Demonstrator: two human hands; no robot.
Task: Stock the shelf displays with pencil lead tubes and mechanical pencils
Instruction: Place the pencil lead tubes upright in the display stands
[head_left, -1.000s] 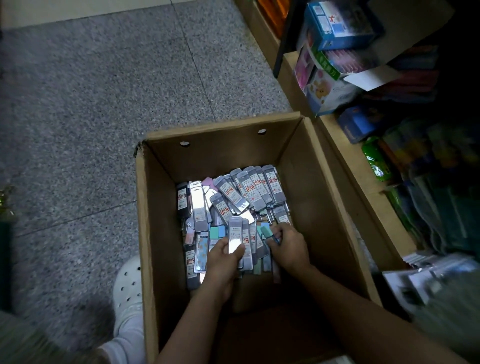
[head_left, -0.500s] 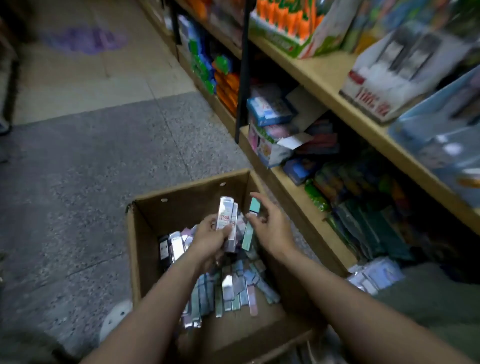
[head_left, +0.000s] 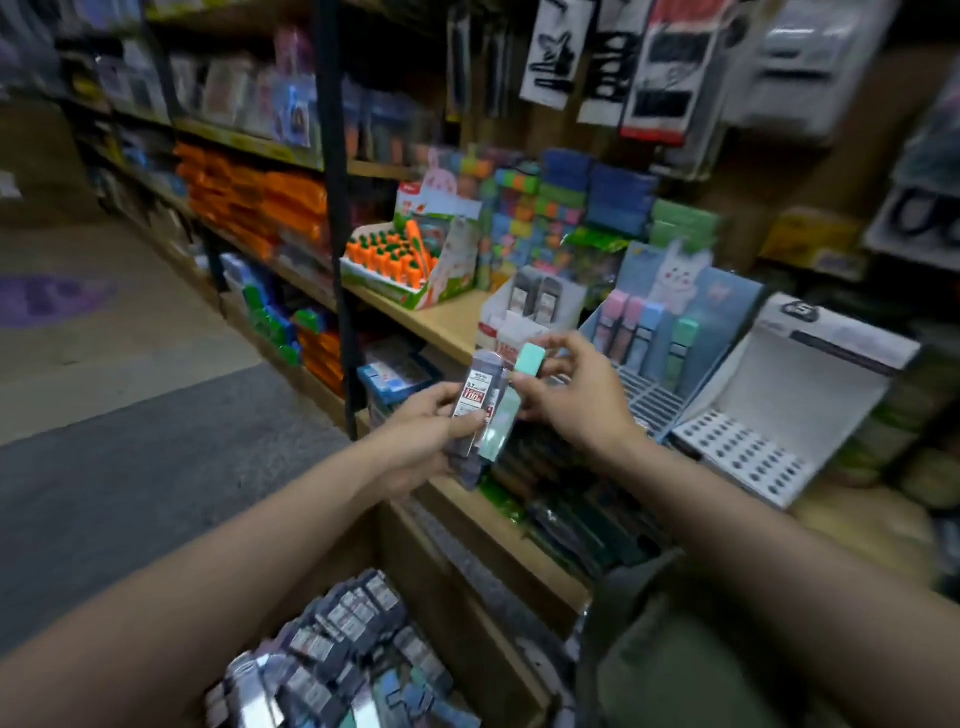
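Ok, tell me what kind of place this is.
Most likely a stationery shop aisle: long shelves packed with packaged goods, a countertop display of pastel lead tubes, and a carton full of lead tubes on the floor.

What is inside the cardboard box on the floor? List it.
The cardboard box holds a heap of pencil lead tubes. Lower layers and the box floor are covered.

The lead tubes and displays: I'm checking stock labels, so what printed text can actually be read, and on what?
"0.7": top of the label on the grey lead tube in the left hand.
Red band below it: blurred, unreadable.
White display box: red print, unreadable.
Hanging cards, tubes in the carton: too blurred.
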